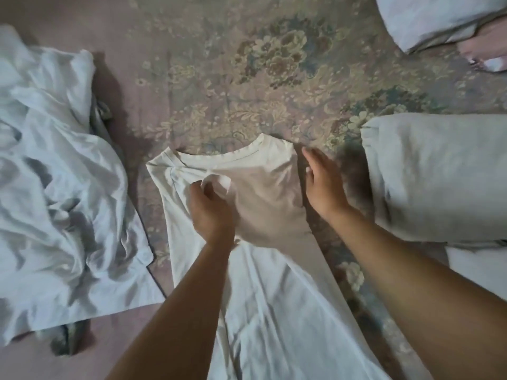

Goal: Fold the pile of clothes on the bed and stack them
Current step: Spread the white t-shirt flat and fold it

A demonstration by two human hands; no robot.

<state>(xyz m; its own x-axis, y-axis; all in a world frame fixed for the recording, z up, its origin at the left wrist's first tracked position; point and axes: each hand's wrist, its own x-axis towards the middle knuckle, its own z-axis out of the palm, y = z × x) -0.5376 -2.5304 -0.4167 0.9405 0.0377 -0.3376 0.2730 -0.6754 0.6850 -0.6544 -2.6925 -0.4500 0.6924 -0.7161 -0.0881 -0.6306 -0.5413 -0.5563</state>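
Observation:
A white T-shirt (263,264) lies lengthwise in the middle of the bed, neckline away from me, its sides folded inward. My left hand (210,208) pinches a fold of sleeve cloth near the chest. My right hand (323,185) rests with fingers spread against the shirt's right edge, holding nothing. A crumpled pile of white clothes (55,171) lies to the left. A folded stack of pale garments (439,176) sits to the right.
The bed has a pinkish floral cover (247,78). Another pale folded item (436,20) lies at the far right corner, with someone's foot (485,56) beside it. A dark cloth (65,341) peeks from under the pile's near edge.

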